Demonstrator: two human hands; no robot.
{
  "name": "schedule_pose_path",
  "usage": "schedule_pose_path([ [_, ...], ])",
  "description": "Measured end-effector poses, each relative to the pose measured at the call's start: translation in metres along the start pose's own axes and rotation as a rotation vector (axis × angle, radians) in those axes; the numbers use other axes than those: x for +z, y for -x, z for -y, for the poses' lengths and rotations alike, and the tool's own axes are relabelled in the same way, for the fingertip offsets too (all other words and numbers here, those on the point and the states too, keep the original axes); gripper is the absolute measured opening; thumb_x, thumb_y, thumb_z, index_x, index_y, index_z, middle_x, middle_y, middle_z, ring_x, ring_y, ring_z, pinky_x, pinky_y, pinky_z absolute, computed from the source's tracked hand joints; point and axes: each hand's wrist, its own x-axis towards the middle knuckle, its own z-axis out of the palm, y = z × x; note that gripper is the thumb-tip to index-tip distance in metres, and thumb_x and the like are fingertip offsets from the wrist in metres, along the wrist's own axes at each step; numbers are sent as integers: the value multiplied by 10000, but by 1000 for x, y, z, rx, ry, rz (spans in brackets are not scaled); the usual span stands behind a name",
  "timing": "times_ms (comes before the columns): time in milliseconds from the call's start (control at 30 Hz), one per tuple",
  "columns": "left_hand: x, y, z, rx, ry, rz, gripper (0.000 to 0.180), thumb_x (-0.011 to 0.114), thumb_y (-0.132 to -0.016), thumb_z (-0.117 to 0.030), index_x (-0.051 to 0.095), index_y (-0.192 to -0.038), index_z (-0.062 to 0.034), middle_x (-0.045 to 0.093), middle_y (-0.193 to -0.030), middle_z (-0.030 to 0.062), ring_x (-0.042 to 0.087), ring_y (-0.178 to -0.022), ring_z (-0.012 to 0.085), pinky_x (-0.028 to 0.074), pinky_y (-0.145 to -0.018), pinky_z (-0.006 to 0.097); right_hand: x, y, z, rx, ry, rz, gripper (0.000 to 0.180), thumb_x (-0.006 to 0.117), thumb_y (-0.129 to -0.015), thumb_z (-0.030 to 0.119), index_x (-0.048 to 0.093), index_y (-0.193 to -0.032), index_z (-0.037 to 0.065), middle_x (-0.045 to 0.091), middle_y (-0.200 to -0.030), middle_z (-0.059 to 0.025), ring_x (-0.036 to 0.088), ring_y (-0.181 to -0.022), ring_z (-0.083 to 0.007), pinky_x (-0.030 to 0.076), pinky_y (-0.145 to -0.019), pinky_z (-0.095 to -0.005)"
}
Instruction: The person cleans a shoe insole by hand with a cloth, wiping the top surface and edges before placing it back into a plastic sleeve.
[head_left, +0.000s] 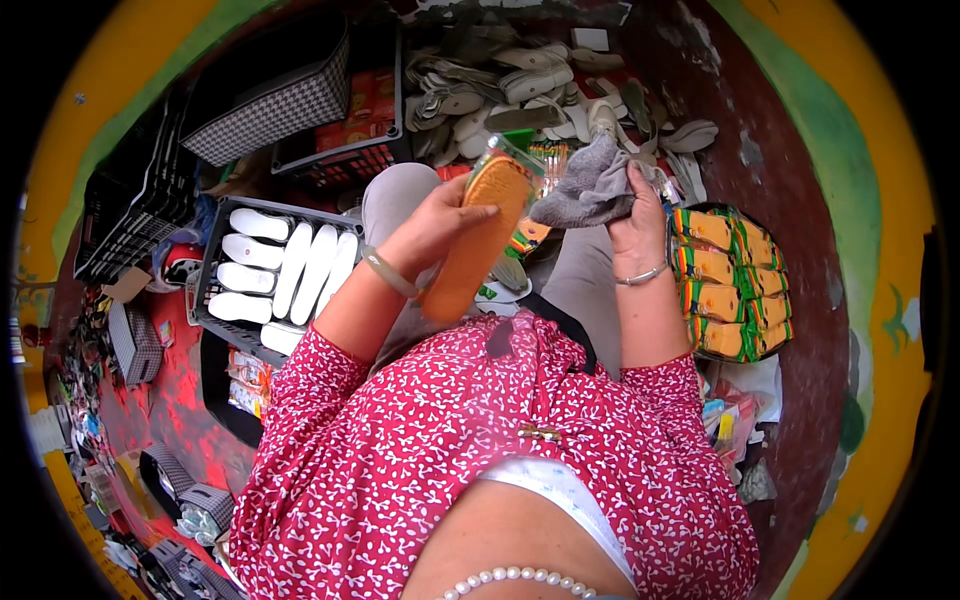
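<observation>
My left hand (440,222) is closed round the edge of an orange insole (468,255), held tilted over my lap with its toe end up. Clear plastic with a green part (520,142) shows behind its top; whether it wraps the insole I cannot tell. To the right, my right hand (637,222) pinches a bunched grey cloth (590,187), which hangs close beside the insole without clearly touching it. Below and between the hands, another packaged orange insole (528,236) is partly hidden behind the held one.
White insoles (294,270) fill a black crate at my left. A tray of packaged yellow-orange insoles (708,265) stands at my right. Loose pale insoles (525,85) are heaped ahead, beside a dark crate (385,150) with red packages and a checked bin (275,105).
</observation>
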Motion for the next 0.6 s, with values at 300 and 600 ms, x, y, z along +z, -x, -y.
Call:
schedule_pose_path([
  [300,40,-29,13,589,-1304,-402,567,490,-745,29,339,-1292,33,437,-1257,272,398,-1210,395,340,-1009,414,60,53,-56,128,58,180,302,638,-845,200,562,-1097,53,600,-1059,-61,582,-965,-185,456,-870,-323],
  [600,38,-17,-9,639,-1028,44,514,650,-805,-159,459,-1256,-1,345,-1350,268,337,-1276,375,287,-1044,372,5,33,-35,213,-55,192,375,550,-878,144,466,-1228,41,568,-1151,-90,560,-1053,-241,427,-943,-364],
])
